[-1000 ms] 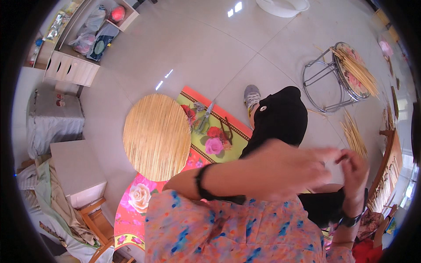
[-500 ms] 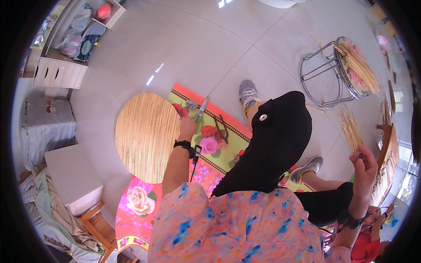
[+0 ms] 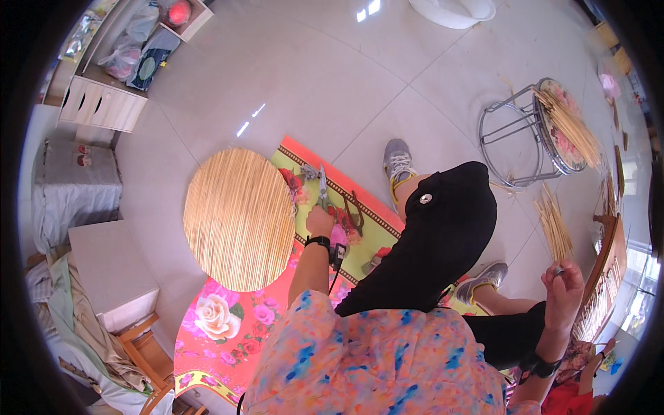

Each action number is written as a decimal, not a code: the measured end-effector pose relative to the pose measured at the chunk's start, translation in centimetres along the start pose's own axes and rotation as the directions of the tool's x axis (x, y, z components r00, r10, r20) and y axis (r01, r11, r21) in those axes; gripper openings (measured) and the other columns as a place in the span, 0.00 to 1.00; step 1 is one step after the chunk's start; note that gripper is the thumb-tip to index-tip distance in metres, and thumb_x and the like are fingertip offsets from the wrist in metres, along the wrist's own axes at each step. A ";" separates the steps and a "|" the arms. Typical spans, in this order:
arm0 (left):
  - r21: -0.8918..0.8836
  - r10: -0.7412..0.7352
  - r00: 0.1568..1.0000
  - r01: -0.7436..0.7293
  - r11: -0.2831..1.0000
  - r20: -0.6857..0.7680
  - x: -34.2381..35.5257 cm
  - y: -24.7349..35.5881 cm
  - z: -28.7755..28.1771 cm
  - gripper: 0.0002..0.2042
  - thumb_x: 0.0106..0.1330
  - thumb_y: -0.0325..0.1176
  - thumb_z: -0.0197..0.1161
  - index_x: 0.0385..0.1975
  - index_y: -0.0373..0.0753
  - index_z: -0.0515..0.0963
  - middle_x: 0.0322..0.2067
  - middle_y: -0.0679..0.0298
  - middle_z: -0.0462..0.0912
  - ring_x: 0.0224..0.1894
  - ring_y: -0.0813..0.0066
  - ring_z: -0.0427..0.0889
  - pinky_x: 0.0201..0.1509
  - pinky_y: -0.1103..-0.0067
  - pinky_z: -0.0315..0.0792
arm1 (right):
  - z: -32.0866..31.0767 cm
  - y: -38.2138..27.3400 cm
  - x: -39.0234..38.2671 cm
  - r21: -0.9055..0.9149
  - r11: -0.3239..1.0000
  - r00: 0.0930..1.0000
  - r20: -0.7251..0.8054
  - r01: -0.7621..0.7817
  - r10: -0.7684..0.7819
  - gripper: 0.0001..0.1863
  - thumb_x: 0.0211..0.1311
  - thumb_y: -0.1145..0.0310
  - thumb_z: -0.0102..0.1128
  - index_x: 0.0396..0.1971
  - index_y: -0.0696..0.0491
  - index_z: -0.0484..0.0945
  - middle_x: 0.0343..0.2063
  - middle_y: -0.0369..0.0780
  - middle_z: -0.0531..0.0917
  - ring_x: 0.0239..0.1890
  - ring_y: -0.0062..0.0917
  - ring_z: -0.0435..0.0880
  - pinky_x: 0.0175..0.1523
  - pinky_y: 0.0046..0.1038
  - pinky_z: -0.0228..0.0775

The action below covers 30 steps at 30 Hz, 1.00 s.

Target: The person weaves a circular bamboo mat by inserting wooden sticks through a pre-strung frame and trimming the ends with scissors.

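My left hand (image 3: pixel 320 221) is closed over the handles of a pair of scissors (image 3: pixel 322 181), whose grey blades point away from me. The scissors lie on a flowered mat (image 3: pixel 379 233) beside a dark curved tool (image 3: pixel 357 213). Left of that hand is a round panel of pale, thin sticks (image 3: pixel 238 218), overlapping the mat's edge. My right hand (image 3: pixel 564 294) is raised at the right with its fingers pinched together. A small dark, shiny spot shows at its fingertips, too small to name.
A metal stool (image 3: pixel 515 142) stands at the far right with a bundle of sticks (image 3: pixel 567 124) on it. More sticks (image 3: pixel 553 225) lean near my right hand. A white basin (image 3: pixel 453 10) sits at the far edge, cabinets (image 3: pixel 104 104) at left. A person's red clothing (image 3: pixel 570 400) shows lower right.
My left hand has moved right, from the stick panel's edge onto the scissors' handles, and the scissors have turned slightly. My right hand is a little lower in view, still pinched.
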<state>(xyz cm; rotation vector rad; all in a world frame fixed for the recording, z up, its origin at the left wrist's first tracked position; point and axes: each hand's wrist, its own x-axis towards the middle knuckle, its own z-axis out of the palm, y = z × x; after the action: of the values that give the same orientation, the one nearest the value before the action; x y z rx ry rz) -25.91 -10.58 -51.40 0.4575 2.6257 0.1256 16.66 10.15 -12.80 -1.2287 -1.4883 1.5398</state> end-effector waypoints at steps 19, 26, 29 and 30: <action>-0.892 0.782 0.542 -0.450 -0.039 -0.307 -17.0 17.0 -29.4 0.15 0.54 0.29 0.66 0.38 0.34 0.70 0.30 0.65 0.75 0.30 0.77 0.76 0.33 0.84 0.71 | -0.7 0.5 -1.2 0.921 0.373 0.983 0.160 -0.117 -0.086 0.18 0.66 0.50 0.53 0.42 0.48 0.69 0.32 0.31 0.74 0.36 0.20 0.74 0.48 0.27 0.71; -0.387 0.994 0.051 -0.919 0.083 0.093 -30.0 21.7 -27.3 0.17 0.49 0.38 0.73 0.33 0.37 0.76 0.21 0.61 0.78 0.19 0.64 0.79 0.24 0.76 0.73 | -0.9 1.6 -2.3 0.955 0.290 0.974 0.119 -0.060 -0.192 0.19 0.61 0.44 0.55 0.42 0.41 0.70 0.36 0.28 0.75 0.47 0.22 0.72 0.55 0.32 0.64; -0.283 0.981 -0.087 -0.959 -0.036 0.172 -31.5 22.7 -24.6 0.16 0.46 0.35 0.71 0.32 0.36 0.73 0.20 0.59 0.78 0.21 0.58 0.80 0.23 0.70 0.71 | -1.2 1.9 -2.9 0.963 0.268 0.961 0.084 -0.011 -0.265 0.18 0.60 0.45 0.58 0.43 0.39 0.72 0.40 0.28 0.75 0.54 0.24 0.71 0.58 0.35 0.61; -0.278 0.977 -0.105 -0.959 -0.050 0.184 -31.7 22.8 -24.0 0.16 0.46 0.34 0.70 0.30 0.36 0.72 0.19 0.59 0.77 0.21 0.58 0.79 0.23 0.69 0.71 | -1.4 2.0 -3.1 0.965 0.263 0.954 0.071 0.008 -0.291 0.18 0.59 0.45 0.58 0.43 0.39 0.72 0.41 0.28 0.75 0.56 0.25 0.69 0.59 0.36 0.60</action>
<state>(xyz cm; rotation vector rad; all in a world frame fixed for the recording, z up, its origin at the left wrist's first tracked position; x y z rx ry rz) -3.79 -0.12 -12.65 2.1510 1.2773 0.5297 19.25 7.55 -14.09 -0.1145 -0.4246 1.9762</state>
